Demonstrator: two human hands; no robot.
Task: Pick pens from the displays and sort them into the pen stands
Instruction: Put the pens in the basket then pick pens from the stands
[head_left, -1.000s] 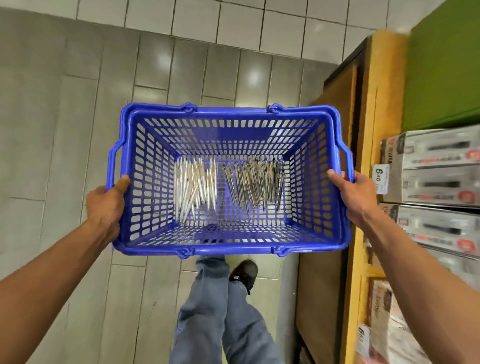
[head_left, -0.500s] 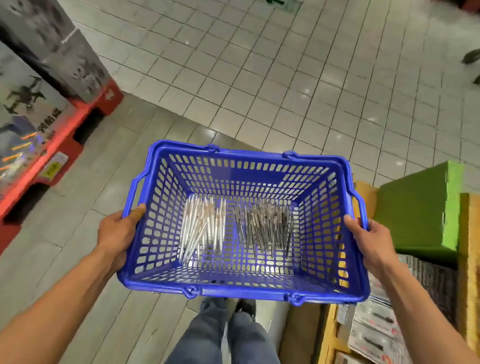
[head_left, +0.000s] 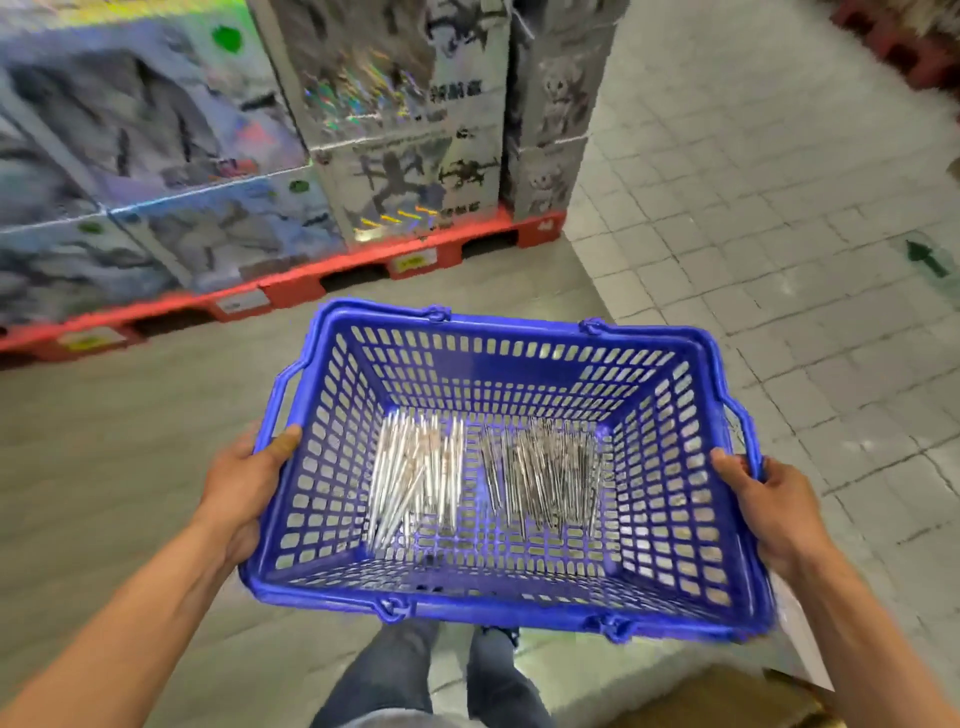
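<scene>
We carry the blue basket of pens, left hand and right hand gripping its sides; next, we judge, finding the pen stands

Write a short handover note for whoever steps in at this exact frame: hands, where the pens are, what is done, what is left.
Left hand grips the blue basket at its left rim; right hand grips the right rim.
Pens lie on the basket floor in two groups: lighter silver pens on the left, darker pens on the right.
Done: pens gathered.
Left: sorting into pen stands; none are in view.
</scene>
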